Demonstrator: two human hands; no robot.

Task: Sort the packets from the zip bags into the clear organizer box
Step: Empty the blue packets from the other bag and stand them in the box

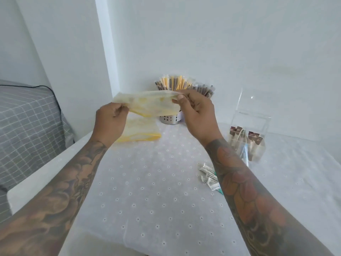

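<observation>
Zip bag held up, sorting partly done

A limp zip bag (147, 103) is pinched by both hands (110, 122) (199, 115), left of the organizer box (249, 126); brown packets (245, 143) are already slotted inside, white packets (209, 176) remain before it.

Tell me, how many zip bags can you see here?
2. One zip bag is held up between the left hand and right hand. The other bag lies flat on the table just beneath. More could be hidden behind the arms.
</observation>
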